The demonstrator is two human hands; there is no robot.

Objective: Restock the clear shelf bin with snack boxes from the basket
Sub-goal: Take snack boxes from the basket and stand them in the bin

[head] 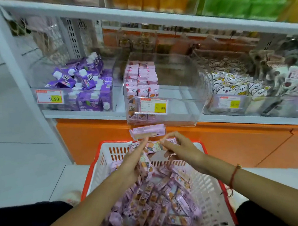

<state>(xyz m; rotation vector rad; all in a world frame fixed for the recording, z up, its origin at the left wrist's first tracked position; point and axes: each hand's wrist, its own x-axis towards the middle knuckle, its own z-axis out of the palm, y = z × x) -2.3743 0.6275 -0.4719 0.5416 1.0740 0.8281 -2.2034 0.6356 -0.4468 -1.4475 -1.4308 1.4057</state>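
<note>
— Shop aisle, clear bin [177,100] half full?
— Yes — my left hand [132,160] pinches a pink box [147,131]; my right hand [179,147] pinches another over the basket [209,184], ready to load.

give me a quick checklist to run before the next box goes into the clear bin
1. Free room in the clear bin: ok, its right part is bare, the pink boxes are stacked at its left.
2. Stock in the basket: ok, many boxes remain.
3. Left hand grip: cannot tell, fingers extended by a pink box, blurred.
4. Right hand grip: ok, pinching a box.
5. Bin matches product: ok, same pink boxes.
</note>
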